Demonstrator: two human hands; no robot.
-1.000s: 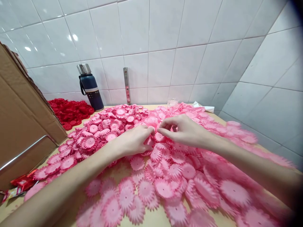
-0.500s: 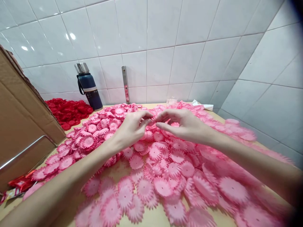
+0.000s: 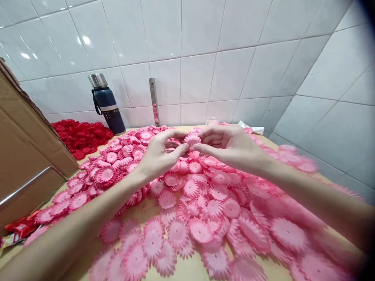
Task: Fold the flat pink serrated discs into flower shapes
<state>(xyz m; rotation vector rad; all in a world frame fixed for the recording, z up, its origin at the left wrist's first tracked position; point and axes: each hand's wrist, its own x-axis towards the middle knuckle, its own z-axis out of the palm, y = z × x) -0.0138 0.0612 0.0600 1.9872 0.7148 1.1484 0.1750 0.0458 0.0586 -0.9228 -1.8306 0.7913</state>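
Between my two hands, above the heap, is a small pink scalloped flower piece (image 3: 192,139). My left hand (image 3: 165,152) pinches its left edge between thumb and fingers. On the other side, the thumb and curled fingers of my right hand (image 3: 230,145) close on its right edge. Below and around both hands lie many loose pink petal discs (image 3: 200,230) with fringed edges and small centre holes. Darker-edged pink pieces (image 3: 107,174) are piled to the left of my left hand.
A dark blue bottle (image 3: 109,111) stands by the tiled wall, beside a red petal pile (image 3: 82,136). Cardboard (image 3: 29,144) rises at the left, with red wrappers (image 3: 22,226) below. A metal strip (image 3: 154,102), clear cup (image 3: 211,121) and white paper (image 3: 254,128) are at the back.
My hands have turned slightly and the pink piece between them now shows its fringed face. The view has shifted a little, with the bottle and cardboard slightly further left.
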